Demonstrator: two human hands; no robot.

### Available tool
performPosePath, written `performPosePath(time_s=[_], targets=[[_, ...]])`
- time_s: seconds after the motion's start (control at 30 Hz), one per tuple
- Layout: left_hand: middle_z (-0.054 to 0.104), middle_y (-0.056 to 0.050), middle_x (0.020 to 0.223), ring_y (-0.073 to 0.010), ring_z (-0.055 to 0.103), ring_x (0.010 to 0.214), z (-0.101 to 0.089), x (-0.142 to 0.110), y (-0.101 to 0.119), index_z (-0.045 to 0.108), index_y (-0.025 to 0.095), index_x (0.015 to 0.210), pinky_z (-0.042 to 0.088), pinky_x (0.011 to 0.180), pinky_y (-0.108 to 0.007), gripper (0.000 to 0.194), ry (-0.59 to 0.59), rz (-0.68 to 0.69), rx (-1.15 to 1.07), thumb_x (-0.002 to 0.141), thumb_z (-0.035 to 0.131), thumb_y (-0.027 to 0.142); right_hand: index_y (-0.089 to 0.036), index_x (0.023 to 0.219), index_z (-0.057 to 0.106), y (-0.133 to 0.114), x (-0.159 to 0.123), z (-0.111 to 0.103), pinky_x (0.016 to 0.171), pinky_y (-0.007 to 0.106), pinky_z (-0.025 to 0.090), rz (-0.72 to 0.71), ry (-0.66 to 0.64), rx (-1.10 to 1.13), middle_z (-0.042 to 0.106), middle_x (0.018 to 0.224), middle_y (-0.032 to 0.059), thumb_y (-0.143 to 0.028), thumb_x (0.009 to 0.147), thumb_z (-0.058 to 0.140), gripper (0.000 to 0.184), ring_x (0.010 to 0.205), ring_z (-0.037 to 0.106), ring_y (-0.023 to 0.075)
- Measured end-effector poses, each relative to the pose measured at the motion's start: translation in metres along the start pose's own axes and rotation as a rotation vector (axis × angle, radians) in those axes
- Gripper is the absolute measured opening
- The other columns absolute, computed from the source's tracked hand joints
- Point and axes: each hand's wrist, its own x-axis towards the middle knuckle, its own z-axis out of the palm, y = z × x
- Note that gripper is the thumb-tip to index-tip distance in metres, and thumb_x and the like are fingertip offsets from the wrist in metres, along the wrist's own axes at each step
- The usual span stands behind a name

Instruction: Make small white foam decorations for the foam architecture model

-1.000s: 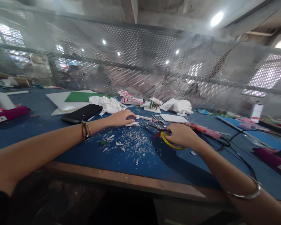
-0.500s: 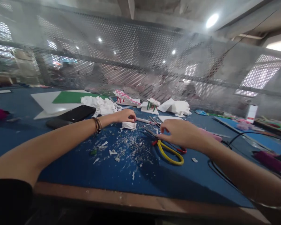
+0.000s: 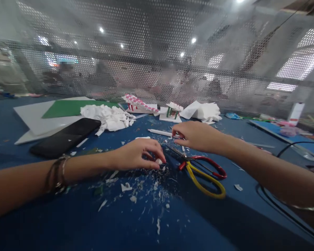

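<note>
- Perforated metal screen (image 3: 136,42) ran across the background; people (image 3: 102,78) behind it came through to me only as blurred shapes.
- Blue tabletop (image 3: 115,223) filled the lower view, littered with white scraps (image 3: 127,187), most too small to identify.
- Left hand (image 3: 138,153): thumb and forefinger almost together, pinching a small white bit (image 3: 160,161) low over the scraps. Fingertips covered part of it, so I couldn't read its shape. Other fingers loosely curled.
- Flat white piece (image 3: 143,137) lay just behind that hand, mostly hidden by it.
- Right hand (image 3: 201,135): fingers bent, narrow gap between thumb and forefinger, over the near end of a thin white stick (image 3: 159,132). Fingers hid that end; I couldn't tell touching from hovering, or whether anything was gripped.
- Scissors (image 3: 188,161), one red handle and one yellow, lay on the table beneath and in front of the right hand. Blades dark, hard to trace near the tips.
- Black phone-like slab (image 3: 66,137) sat left, overlapping white sheets (image 3: 34,116); green sheet (image 3: 65,108) on top of those, its far end behind a crumpled white heap (image 3: 108,116).
- Two small models at the back: pink-and-white sloped one (image 3: 140,103), green-posted one (image 3: 170,113). Details too soft for me.
- Black cable (image 3: 285,209) passed behind the right forearm; right edge cropped it.
</note>
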Motion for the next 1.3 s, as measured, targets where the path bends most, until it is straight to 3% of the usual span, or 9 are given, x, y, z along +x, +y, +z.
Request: performPosePath(time_s=[0.17,0.3,0.43,0.6,0.67,0.8,0.97,1.17,1.3], targets=[[0.058,-0.004,0.076,-0.0096,0.054,0.071,0.008,-0.001,-0.009,0.062,0.011,0.076,0.042,0.067,-0.017,0.007,-0.068,0.104,0.098,0.072,0.060,0.017,-0.012,0.099,0.053,0.006,0.040,0.015,0.065,0.027,0.036,-0.091,-0.071,-0.034,0.057,0.100,0.0111,-0.020,0.076,0.050,0.025,0.088,0.053,0.0209],[0.056,-0.002,0.070,-0.0101,0.052,0.067,0.006,-0.003,-0.014,0.059,0.012,0.073,0.041,0.062,-0.017,0.009,-0.032,0.121,0.162,0.071,0.062,0.021,-0.011,0.092,0.056,0.005,0.060,0.029,0.062,0.027,0.036,-0.099,-0.141,-0.055,0.059,0.094,0.0117,-0.015,0.074,0.052,0.019,0.085,0.054,0.0213],[0.057,-0.002,0.073,-0.0111,0.053,0.069,0.004,-0.006,-0.016,0.060,0.014,0.079,0.040,0.064,-0.019,0.008,-0.076,0.160,0.193,0.075,0.058,0.021,-0.013,0.082,0.057,0.002,0.065,0.032,0.054,0.026,0.032,-0.089,-0.178,-0.074,0.061,0.084,0.0092,-0.012,0.074,0.048,0.012,0.075,0.056,0.0190],[0.058,-0.003,0.077,-0.0115,0.054,0.072,0.003,-0.008,-0.019,0.062,0.016,0.085,0.041,0.067,-0.019,0.013,-0.120,0.111,0.117,0.074,0.060,0.022,-0.013,0.092,0.054,0.002,0.052,0.019,0.049,0.026,0.028,-0.033,-0.157,-0.089,0.060,0.083,0.0105,-0.019,0.080,0.041,0.018,0.070,0.055,0.0198],[0.058,-0.003,0.079,-0.0118,0.055,0.074,0.002,-0.008,-0.020,0.062,0.017,0.089,0.042,0.068,-0.019,0.017,-0.123,0.103,0.071,0.072,0.061,0.022,-0.014,0.099,0.051,0.004,0.038,0.011,0.048,0.025,0.027,0.003,-0.127,-0.078,0.060,0.077,0.0086,-0.025,0.083,0.036,0.024,0.063,0.054,0.0175],[0.059,-0.004,0.081,-0.0114,0.056,0.075,-0.001,-0.009,-0.021,0.062,0.018,0.094,0.042,0.069,-0.018,0.021,-0.148,0.083,0.002,0.073,0.060,0.019,-0.023,0.127,0.028,0.006,0.000,-0.002,0.045,0.022,0.027,0.078,0.090,0.064,0.052,0.054,-0.0028,-0.025,0.084,0.033,0.044,0.046,0.046,0.0115],[0.062,-0.004,0.084,-0.0116,0.058,0.075,-0.003,-0.008,-0.021,0.064,0.019,0.090,0.042,0.066,-0.017,0.017,-0.151,0.053,0.030,0.075,0.058,0.019,-0.023,0.101,0.054,0.001,-0.036,-0.006,0.050,0.024,0.034,0.054,0.281,0.115,0.057,0.060,-0.0010,-0.026,0.084,0.031,0.029,0.045,0.048,0.0103],[0.066,-0.001,0.079,-0.0097,0.059,0.066,-0.003,-0.010,-0.023,0.064,0.019,0.086,0.044,0.060,-0.015,0.016,-0.031,-0.097,-0.076,0.073,0.059,0.026,-0.021,0.104,0.043,0.001,-0.038,0.008,0.055,0.023,0.042,0.047,0.261,0.210,0.063,0.094,0.0030,-0.027,0.080,0.039,0.025,0.067,0.061,0.0141],[0.065,0.000,0.070,-0.0087,0.057,0.059,-0.002,-0.009,-0.024,0.065,0.018,0.082,0.043,0.054,-0.015,0.016,0.061,-0.193,-0.122,0.071,0.060,0.029,-0.023,0.096,0.041,0.004,-0.033,0.014,0.056,0.021,0.044,0.069,0.420,0.208,0.064,0.095,0.0015,-0.023,0.077,0.045,0.019,0.077,0.062,0.0149]])
